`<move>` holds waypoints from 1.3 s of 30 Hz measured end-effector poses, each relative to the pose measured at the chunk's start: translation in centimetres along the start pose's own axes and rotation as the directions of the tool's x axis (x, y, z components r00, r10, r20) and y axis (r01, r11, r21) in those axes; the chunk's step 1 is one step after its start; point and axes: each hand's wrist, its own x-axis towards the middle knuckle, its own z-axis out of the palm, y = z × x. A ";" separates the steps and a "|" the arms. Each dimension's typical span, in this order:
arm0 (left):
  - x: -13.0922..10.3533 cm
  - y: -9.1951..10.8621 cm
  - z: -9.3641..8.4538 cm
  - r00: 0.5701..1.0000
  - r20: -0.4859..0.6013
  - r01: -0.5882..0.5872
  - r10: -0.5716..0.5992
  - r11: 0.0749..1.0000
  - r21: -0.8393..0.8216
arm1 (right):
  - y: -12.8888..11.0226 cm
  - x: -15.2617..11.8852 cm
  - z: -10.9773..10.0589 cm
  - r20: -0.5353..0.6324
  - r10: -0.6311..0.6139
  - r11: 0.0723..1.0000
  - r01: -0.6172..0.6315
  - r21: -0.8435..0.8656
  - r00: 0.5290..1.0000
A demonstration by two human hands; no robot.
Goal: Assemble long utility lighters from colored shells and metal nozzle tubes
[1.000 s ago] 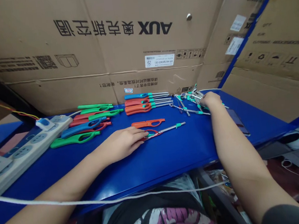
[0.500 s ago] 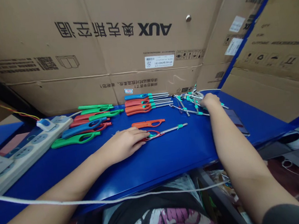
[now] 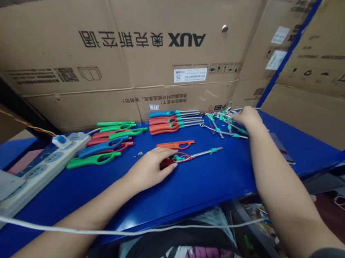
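Note:
My left hand (image 3: 151, 166) is closed around the handle of a red long-necked lighter (image 3: 186, 156) lying on the blue tabletop. Its handle is uncovered, with green parts and a thin wire showing, and a metal tube (image 3: 206, 152) with a green collar points right. Just behind it lies an orange handle shell (image 3: 186, 144). My right hand (image 3: 248, 117) reaches into a tangled pile of metal lighter tubes (image 3: 228, 124) with green fittings and wires. Its fingers are bent together there; their tips and what they grip are partly hidden.
Several lighters with tubes (image 3: 164, 128) lie in a row behind. Green, red and blue handle shells (image 3: 103, 147) are heaped at left beside a white power strip (image 3: 52, 160). A white cable (image 3: 124, 233) crosses in front. Cardboard (image 3: 142, 74) walls the back.
My left hand's thumb and fingers have parted slightly around the red lighter, showing more of its green parts. My right hand stays at the tube pile. The view has shifted slightly.

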 end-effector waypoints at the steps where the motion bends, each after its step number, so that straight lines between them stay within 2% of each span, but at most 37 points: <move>1: 0.0 0.1 0.3 0.998 -0.053 0.042 -0.045 0.997 -0.057 | -0.6 -0.6 -0.1 0.031 -0.098 0.991 0.095 0.096 0.995; 3: 0.2 0.3 0.8 0.976 -0.137 0.136 -0.170 0.965 -0.225 | -2.2 -2.3 0.1 0.073 -0.323 0.894 0.279 0.351 0.943; 5: 0.4 0.3 1.2 0.937 -0.155 0.224 -0.313 0.880 -0.419 | -4.1 -4.8 1.2 0.099 -0.518 0.727 0.377 0.573 0.849; 7: 0.7 0.2 1.4 0.893 -0.145 0.272 -0.426 0.767 -0.581 | -5.9 -7.8 2.7 0.175 -0.671 0.566 0.345 0.749 0.720; 9: 0.9 0.0 1.4 0.861 -0.133 0.279 -0.492 0.673 -0.685 | -7.3 -10.8 4.5 0.192 -0.777 0.452 0.320 0.832 0.599; 10: 1.0 -0.1 1.4 0.853 -0.129 0.271 -0.505 0.641 -0.718 | -7.8 -12.2 5.3 0.177 -0.803 0.426 0.339 0.839 0.569; 12: 1.1 -0.4 1.5 0.856 -0.111 0.256 -0.504 0.602 -0.756 | -8.3 -14.3 6.5 0.133 -0.825 0.396 0.395 0.829 0.550; 14: 1.1 -0.6 1.6 0.868 -0.079 0.253 -0.490 0.574 -0.778 | -8.4 -15.4 7.0 0.153 -0.854 0.380 0.396 0.836 0.496; 16: 1.0 -0.8 1.6 0.868 -0.039 0.263 -0.495 0.525 -0.809 | -8.2 -15.6 6.8 0.183 -0.880 0.365 0.377 0.851 0.439; 19: 1.0 -0.7 1.4 0.832 -0.045 0.247 -0.553 0.442 -0.862 | -7.8 -15.0 5.6 0.219 -0.916 0.349 0.401 0.847 0.336; 21: 1.0 -0.5 1.1 0.802 -0.089 0.223 -0.591 0.434 -0.873 | -7.4 -14.5 4.7 0.229 -0.940 0.326 0.479 0.815 0.251; 23: 1.1 -0.2 0.7 0.775 -0.127 0.223 -0.619 0.456 -0.861 | -7.1 -14.1 4.1 0.216 -0.968 0.250 0.572 0.781 0.128; 25: 1.2 0.1 0.5 0.760 -0.127 0.241 -0.637 0.458 -0.856 | -6.9 -13.9 4.0 0.201 -0.980 0.151 0.656 0.740 0.000; 27: 1.2 0.3 0.3 0.755 -0.094 0.258 -0.649 0.425 -0.868 | -6.8 -13.8 4.3 0.209 -0.974 0.087 0.716 0.693 -0.084; 28: 1.2 0.4 0.3 0.753 -0.070 0.267 -0.655 0.401 -0.876 | -6.8 -13.8 4.5 0.219 -0.970 0.072 0.733 0.677 -0.107; 30: 1.2 0.4 0.3 0.742 -0.025 0.291 -0.670 0.356 -0.888 | -6.8 -13.7 4.9 0.233 -0.965 0.066 0.744 0.665 -0.123; 34: 1.3 0.2 0.4 0.727 0.023 0.324 -0.686 0.314 -0.892 | -6.9 -13.7 4.7 0.248 -0.964 0.099 0.744 0.661 -0.092; 39: 1.4 0.0 0.4 0.724 0.069 0.340 -0.687 0.268 -0.902 | -6.8 -13.8 3.9 0.277 -0.956 0.114 0.747 0.656 -0.097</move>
